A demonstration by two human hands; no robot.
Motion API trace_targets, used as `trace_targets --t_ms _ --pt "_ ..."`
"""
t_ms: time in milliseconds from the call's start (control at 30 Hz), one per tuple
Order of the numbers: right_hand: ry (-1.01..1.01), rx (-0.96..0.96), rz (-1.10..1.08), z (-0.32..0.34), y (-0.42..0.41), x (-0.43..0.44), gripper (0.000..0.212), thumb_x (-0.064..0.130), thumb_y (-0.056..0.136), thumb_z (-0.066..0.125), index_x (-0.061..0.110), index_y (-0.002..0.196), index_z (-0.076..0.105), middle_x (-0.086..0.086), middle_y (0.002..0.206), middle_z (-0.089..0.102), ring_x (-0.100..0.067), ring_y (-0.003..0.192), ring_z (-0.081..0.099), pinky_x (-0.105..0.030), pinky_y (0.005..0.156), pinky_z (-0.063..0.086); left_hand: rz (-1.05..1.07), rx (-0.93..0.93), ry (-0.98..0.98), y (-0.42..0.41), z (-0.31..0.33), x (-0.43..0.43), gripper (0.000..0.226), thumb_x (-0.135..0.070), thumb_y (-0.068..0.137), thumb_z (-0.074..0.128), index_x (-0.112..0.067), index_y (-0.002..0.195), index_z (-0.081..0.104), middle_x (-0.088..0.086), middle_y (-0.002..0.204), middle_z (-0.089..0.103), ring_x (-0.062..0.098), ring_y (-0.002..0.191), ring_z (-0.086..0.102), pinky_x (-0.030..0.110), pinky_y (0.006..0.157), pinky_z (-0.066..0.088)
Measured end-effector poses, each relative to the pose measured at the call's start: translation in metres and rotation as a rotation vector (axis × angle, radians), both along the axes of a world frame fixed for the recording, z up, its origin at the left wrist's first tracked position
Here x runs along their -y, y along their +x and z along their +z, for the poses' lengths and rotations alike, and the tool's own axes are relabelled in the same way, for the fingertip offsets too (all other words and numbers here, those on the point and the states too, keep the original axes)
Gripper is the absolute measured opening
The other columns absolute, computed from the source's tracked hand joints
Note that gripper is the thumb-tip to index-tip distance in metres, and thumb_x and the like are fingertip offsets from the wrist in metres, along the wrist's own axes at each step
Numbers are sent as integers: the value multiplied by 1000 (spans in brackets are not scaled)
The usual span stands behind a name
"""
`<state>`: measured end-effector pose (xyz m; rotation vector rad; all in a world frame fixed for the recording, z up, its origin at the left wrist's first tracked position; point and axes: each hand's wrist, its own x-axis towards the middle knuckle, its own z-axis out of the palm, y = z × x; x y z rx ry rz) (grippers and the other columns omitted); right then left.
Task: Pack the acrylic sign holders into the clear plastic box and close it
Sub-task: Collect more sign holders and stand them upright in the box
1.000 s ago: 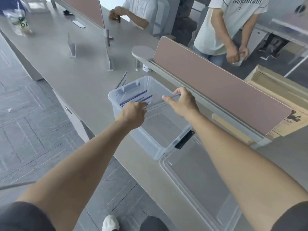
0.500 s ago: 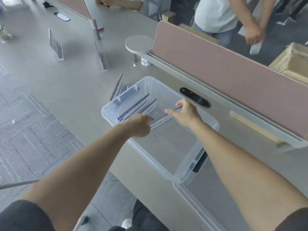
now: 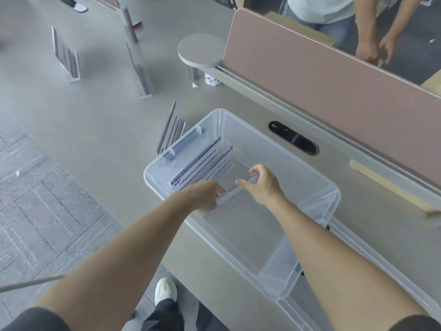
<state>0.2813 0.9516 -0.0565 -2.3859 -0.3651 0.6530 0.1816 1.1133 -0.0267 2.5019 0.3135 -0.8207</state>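
The left grip and right grip each pinch an end of the acrylic sign holder between them, low inside the plastic box; it looks light, stiff and slippery, so the end-edges seem wisest.

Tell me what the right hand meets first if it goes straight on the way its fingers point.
Likely the packed sign holders standing at the far end of the clear plastic box. The right hand, pinching the acrylic sign holder, points toward them; depth is unclear.
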Motion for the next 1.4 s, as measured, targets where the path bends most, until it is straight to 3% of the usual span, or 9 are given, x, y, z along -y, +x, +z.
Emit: trace_targets --t_ms 67,200,267,367,533,800,1067,1233,1400 --pt "5 -32 -27 3 -5 -5 73 46 82 75 18 140 40 -12 143 42 -26 121 49 -25 86 34 79 93 -77 -2 6 -13 35 -10 90 51 -25 120 64 -1 111 70 21 102 65 37 90 53" --pt "-15 -149 -134 12 -25 -18 102 50 81 73 25 155 7 -14 157 27 -32 138 39 -35 100 37 143 544 -12 -2 23 -51 28 -13 89 52 -23 110 68 2 111 70 25 101 65 39 85 54" --pt "-24 -217 -162 13 -38 -27 113 50 80 75 24 156 -5 -11 161 23 -30 144 31 -38 110 33 69 649 123 -3 27 -71 36 -13 88 56 -21 123 63 8 125 61 31 114 54 38 98 44" --pt "-26 -258 -194 9 -52 -39 121 42 81 78 22 156 -16 -10 163 19 -28 147 26 -37 114 28 38 551 291 -6 24 -95 52 -25 87 58 -26 137 47 9 142 42 37 126 37 45 101 39" --pt "102 -311 -244 -6 -51 -46 128 33 76 84 37 153 -18 -3 165 16 -20 150 21 -40 119 27 77 465 224 -14 3 -113 56 -38 94 47 -37 147 28 2 152 32 36 127 41 47 96 43" --pt "136 -354 -172 -11 -43 -59 132 40 68 88 54 146 -17 -1 162 24 -16 148 26 -51 116 33 124 530 219 -12 -6 -114 51 -38 92 43 -43 142 32 -8 143 42 31 119 47 43 88 47" --pt "149 -380 -160 -13 -39 -66 132 36 69 87 53 146 -19 1 161 27 -14 147 28 -48 115 34 146 532 195 -12 -8 -115 51 -37 91 43 -45 140 31 -9 144 41 29 121 46 43 90 46" --pt "145 -394 -150 -14 -38 -65 127 28 77 84 47 149 -19 2 162 23 -17 146 31 -37 105 42 150 533 201 -12 -9 -115 50 -37 92 43 -45 140 31 -10 144 41 28 121 45 43 90 46" --pt "85 -379 -125 -10 -36 -66 128 34 76 84 45 149 -21 -2 162 24 -20 147 29 -46 113 36 137 522 207 -12 -9 -114 51 -34 92 43 -45 140 30 -10 145 40 28 121 45 42 89 46"
